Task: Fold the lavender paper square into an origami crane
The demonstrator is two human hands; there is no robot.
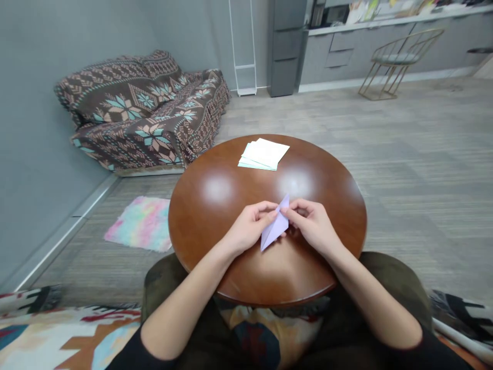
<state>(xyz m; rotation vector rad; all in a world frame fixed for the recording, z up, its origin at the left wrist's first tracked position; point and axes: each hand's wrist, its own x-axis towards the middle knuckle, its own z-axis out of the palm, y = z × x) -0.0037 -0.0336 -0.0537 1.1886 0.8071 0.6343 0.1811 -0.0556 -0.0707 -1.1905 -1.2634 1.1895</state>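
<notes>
A folded piece of lavender paper [276,229], narrow and pointed at both ends, is held between my two hands above the round wooden table. My left hand [254,222] pinches its left edge, thumb on top and fingers underneath. On the other side, my right hand [310,222] grips the upper right edge with thumb and fingers. The paper slants, one tip pointing away from me and the other toward me. Its underside is hidden.
A stack of pale paper sheets [265,153] lies at the far side of the glossy brown table [204,226]. Beyond are a patterned sofa [142,118], a fluffy pastel rug [142,223] and a gold-framed chair [398,59] by the kitchen counter. My knees flank the table.
</notes>
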